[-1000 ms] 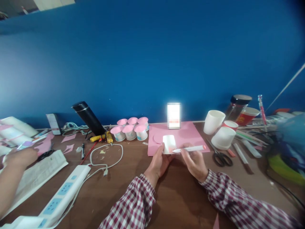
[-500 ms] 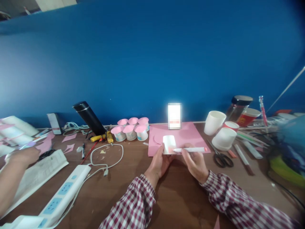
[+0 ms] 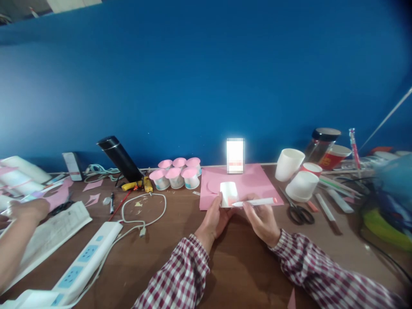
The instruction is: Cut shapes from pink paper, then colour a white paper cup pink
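1. A person in checkered sleeves works with both hands at a brown counter point(image 3: 244, 266).
2. The left hand point(image 3: 215, 218) holds a small white piece point(image 3: 227, 191), thumb at its left edge, fingers beneath; whether it is a cup or a card is hard to tell.
3. The right hand point(image 3: 262, 219) grips a white marker point(image 3: 262, 201) with an orange-red end, its tip pointing left at a faint pinkish patch low on the white piece.
4. The white piece is above the near part of a pink sheet point(image 3: 254, 182), in front of a glowing, blurred upright screen point(image 3: 235, 150).
5. To the left, six pink-topped cups point(image 3: 175, 182) stand in two rows, near a tilted black bottle point(image 3: 119, 159).
6. To the right, dark-handled scissors point(image 3: 300, 215) lie beside a white cup point(image 3: 301, 187).
7. At far left, a co-worker's hand point(image 3: 30, 211) reaches over printed paper point(image 3: 61, 231), beyond a white power strip point(image 3: 85, 257).
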Action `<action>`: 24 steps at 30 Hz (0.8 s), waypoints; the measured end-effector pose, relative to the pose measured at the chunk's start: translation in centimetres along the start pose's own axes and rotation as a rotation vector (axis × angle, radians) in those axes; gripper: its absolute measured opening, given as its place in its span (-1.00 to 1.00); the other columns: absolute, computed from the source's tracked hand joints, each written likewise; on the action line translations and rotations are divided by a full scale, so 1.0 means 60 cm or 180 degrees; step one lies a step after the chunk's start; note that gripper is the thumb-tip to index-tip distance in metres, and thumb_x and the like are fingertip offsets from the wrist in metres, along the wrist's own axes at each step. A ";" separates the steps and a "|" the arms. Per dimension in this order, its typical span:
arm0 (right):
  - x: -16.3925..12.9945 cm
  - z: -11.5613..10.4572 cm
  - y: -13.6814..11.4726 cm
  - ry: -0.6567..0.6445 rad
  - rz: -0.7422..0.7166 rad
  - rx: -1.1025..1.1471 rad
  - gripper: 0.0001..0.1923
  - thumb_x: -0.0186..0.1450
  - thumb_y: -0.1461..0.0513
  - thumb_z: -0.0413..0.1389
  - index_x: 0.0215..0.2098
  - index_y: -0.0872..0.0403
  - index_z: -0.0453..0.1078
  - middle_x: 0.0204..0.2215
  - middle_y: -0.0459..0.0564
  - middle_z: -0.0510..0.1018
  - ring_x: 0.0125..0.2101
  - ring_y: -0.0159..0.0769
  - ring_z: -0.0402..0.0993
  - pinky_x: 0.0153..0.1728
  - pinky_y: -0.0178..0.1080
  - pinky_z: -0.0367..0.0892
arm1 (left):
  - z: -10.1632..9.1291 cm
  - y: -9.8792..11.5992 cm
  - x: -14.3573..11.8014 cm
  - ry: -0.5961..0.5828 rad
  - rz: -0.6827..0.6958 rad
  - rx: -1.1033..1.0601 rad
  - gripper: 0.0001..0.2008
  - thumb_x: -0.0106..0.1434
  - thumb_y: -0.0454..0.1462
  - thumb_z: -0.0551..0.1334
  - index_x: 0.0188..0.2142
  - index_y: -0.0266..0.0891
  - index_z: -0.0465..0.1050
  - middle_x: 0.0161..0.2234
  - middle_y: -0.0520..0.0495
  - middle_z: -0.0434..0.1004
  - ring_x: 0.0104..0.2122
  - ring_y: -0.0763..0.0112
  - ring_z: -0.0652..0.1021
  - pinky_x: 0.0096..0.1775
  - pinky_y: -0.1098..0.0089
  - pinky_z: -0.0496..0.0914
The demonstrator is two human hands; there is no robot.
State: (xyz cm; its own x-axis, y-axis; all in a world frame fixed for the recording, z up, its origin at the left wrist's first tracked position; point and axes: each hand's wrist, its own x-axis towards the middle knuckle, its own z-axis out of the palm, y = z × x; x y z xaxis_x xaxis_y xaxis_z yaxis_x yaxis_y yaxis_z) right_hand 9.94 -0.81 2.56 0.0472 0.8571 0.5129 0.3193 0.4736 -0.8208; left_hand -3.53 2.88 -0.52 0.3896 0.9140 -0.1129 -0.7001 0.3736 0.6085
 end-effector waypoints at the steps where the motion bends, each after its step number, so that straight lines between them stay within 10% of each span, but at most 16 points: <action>1: 0.000 0.000 -0.001 -0.0015 -0.0047 -0.0013 -0.88 0.29 0.24 -0.01 -0.35 0.08 0.34 -0.50 -0.08 0.46 -0.49 -0.34 0.39 -0.44 -0.31 0.32 | 0.001 0.000 -0.001 -0.0046 0.0019 0.0012 -0.57 0.24 -0.11 0.12 -0.02 -0.39 0.37 -0.09 -0.28 0.50 -0.07 0.15 0.48 0.00 0.17 0.33; 24: -0.003 -0.003 0.012 -0.0021 0.0035 -0.0122 -0.87 0.31 0.23 -0.03 -0.32 0.09 0.33 -0.52 -0.09 0.44 -0.49 -0.35 0.37 -0.44 -0.32 0.27 | 0.006 0.003 -0.003 0.0008 0.0077 -0.0039 -0.59 0.26 -0.11 0.10 -0.06 -0.40 0.39 -0.09 -0.27 0.50 -0.08 0.18 0.48 -0.03 0.22 0.35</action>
State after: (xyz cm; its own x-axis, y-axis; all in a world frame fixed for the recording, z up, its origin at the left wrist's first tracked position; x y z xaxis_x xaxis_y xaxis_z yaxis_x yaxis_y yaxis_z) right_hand 10.31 -0.66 1.92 0.0448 0.8637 0.5021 0.3549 0.4560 -0.8161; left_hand -3.50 2.71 -0.11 0.3711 0.9231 -0.1003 -0.7166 0.3534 0.6014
